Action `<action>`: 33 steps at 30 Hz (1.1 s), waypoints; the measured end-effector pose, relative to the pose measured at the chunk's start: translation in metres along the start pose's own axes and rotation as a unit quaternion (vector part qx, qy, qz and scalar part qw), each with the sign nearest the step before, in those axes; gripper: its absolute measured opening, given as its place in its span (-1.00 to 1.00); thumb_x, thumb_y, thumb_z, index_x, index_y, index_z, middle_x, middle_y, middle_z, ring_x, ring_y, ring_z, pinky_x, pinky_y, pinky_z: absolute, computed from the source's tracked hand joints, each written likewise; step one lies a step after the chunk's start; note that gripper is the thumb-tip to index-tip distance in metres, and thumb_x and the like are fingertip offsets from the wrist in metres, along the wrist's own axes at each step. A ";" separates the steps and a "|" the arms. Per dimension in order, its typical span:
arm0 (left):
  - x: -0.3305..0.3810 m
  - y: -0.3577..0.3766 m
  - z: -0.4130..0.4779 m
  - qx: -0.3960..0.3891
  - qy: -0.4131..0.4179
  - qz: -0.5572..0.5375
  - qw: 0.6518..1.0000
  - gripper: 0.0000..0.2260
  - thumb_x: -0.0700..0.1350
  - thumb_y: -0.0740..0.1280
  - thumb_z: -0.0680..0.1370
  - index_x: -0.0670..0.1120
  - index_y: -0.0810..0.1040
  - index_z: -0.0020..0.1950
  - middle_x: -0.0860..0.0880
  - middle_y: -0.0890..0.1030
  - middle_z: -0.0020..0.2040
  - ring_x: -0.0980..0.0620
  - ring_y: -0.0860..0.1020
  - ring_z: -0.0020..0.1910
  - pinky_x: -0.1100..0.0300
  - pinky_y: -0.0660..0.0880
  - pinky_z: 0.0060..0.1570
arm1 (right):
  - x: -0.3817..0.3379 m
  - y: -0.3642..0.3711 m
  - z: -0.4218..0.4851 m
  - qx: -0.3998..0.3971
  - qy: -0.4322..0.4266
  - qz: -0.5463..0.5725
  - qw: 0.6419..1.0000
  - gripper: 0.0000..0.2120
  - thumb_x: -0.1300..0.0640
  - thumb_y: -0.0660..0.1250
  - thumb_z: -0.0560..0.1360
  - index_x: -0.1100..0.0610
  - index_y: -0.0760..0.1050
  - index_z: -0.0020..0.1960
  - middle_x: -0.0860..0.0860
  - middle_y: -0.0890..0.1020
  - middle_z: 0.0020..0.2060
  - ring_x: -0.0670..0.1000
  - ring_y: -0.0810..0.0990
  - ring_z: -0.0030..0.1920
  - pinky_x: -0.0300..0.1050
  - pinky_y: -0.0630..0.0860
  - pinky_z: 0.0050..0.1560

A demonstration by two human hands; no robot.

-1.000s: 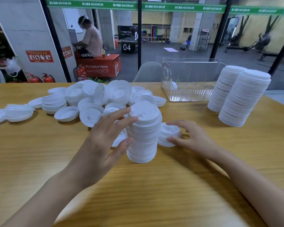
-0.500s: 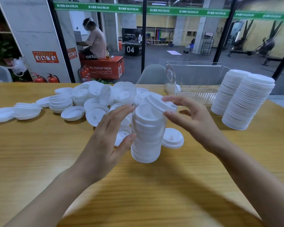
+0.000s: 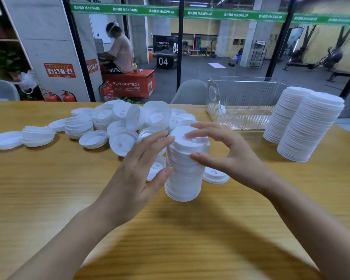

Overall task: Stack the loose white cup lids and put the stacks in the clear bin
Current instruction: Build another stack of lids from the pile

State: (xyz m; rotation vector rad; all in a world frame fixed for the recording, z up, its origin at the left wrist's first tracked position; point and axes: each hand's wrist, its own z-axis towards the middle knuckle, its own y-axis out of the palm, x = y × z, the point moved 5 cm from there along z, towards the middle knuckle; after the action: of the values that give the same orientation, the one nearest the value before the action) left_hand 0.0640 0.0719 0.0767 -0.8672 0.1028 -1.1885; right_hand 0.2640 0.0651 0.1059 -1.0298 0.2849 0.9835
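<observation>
White lid stack [image 3: 182,178] upright mid-table; loose lids [image 3: 121,141] behind; clear bin [image 3: 242,98] far right.

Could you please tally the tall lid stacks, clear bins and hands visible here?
Tall lid stacks: 3 (centre stack, two right stacks)
Clear bin: 1
Hands: 2 (left hand, right hand)
Total: 6
</observation>
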 end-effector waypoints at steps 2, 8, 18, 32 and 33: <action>0.000 0.000 0.000 -0.002 0.004 0.000 1.000 -0.58 0.03 0.19 0.62 0.07 0.27 0.48 0.08 0.32 0.48 0.11 0.28 0.48 0.17 0.24 0.44 | 0.001 0.001 -0.001 0.001 0.000 0.002 1.000 -0.67 -0.10 0.47 0.40 -0.19 0.58 0.17 -0.25 0.51 0.29 -0.11 0.38 0.41 -0.24 0.25 0.38; 0.000 0.001 -0.001 -0.004 0.003 -0.008 1.000 -0.58 0.05 0.18 0.63 0.08 0.26 0.49 0.10 0.32 0.48 0.12 0.29 0.47 0.24 0.23 0.43 | 0.007 -0.015 -0.011 0.025 0.020 0.005 0.999 -0.55 -0.20 0.37 0.43 -0.19 0.48 0.30 -0.26 0.50 0.32 -0.15 0.39 0.39 -0.29 0.34 0.28; 0.002 0.000 0.000 -0.003 0.017 -0.007 1.000 -0.59 0.08 0.15 0.65 0.04 0.26 0.49 0.10 0.32 0.48 0.09 0.29 0.48 0.24 0.21 0.44 | 0.090 0.001 -0.052 -0.046 0.165 -0.196 0.965 -0.32 -0.48 0.14 0.30 -0.31 0.30 0.38 -0.21 0.39 0.36 -0.11 0.22 0.33 0.00 0.23 0.41; 0.002 0.000 0.000 -0.007 0.013 -0.006 1.000 -0.59 0.06 0.17 0.64 0.06 0.27 0.48 0.14 0.31 0.48 0.12 0.29 0.47 0.27 0.20 0.43 | 0.100 0.005 -0.053 -0.059 0.174 -0.284 0.941 -0.53 -0.30 0.29 0.48 -0.22 0.40 0.34 -0.26 0.44 0.27 -0.06 0.29 0.31 -0.09 0.22 0.28; 0.001 -0.001 0.000 -0.007 0.012 -0.006 1.000 -0.59 0.05 0.17 0.63 0.05 0.27 0.48 0.13 0.31 0.48 0.12 0.29 0.47 0.26 0.21 0.43 | 0.099 0.004 -0.052 -0.051 0.175 -0.277 0.943 -0.53 -0.34 0.25 0.46 -0.23 0.41 0.33 -0.25 0.46 0.26 -0.05 0.31 0.29 -0.07 0.24 0.28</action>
State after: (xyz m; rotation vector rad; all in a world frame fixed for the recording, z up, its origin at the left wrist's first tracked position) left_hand 0.0640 0.0707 0.0775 -0.8672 0.1249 -1.2103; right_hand 0.3285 0.0775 0.0149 -1.2894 0.2170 0.3050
